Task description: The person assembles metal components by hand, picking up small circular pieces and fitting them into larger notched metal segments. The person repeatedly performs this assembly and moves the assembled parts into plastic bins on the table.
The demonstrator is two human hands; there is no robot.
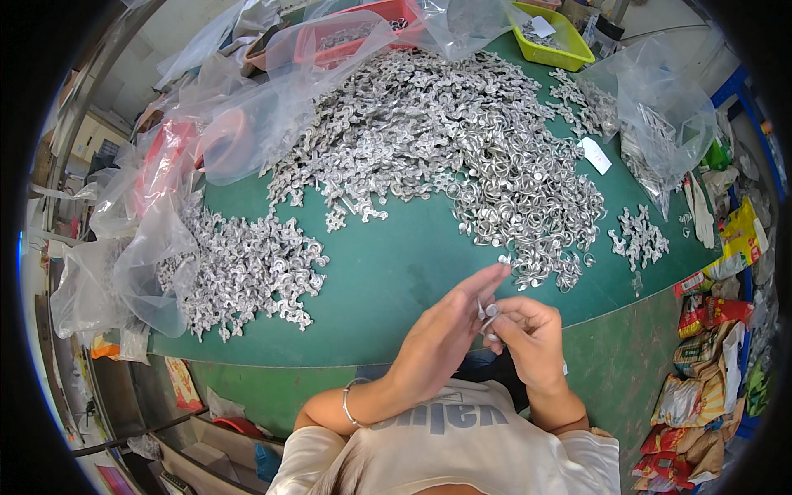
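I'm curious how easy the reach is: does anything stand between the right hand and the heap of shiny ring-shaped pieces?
Nothing visible: only green tabletop separates the right hand from the heap of ring-shaped metal pieces. The left hand is left of that gap.

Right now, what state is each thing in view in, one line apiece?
Left hand: open, fingers extended
Right hand: curled, fingers on metal pieces
Ring pile: loose, heaped
Centre pile: loose, heaped
Left pile: loose, heaped
Yellow bin: uncovered, paper inside
Red bin: holding metal parts
White tag: lying on green table
Bracelet: worn on left wrist
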